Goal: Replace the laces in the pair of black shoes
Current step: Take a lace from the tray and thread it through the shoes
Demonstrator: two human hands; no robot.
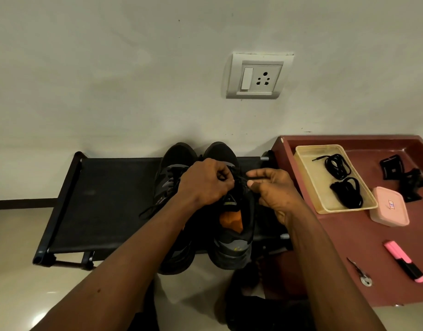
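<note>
Here, two matte black shoes sit side by side on a black fabric rack (105, 199) with tubular legs. The left hand (203, 185) curls over the tongue of the right-side shoe (232, 249), fingers pinching its thin black lace (240, 179). The right hand (275, 194) pinches the same lace between thumb and forefinger. The eyelets are hidden beneath both hands, and an orange lining shows inside the collar. The left-side shoe (174, 161) is partly covered by the left forearm. On the smooth maroon table (349, 247), a translucent yellowish tray (303, 151) holds two coiled black laces (337, 166).
</note>
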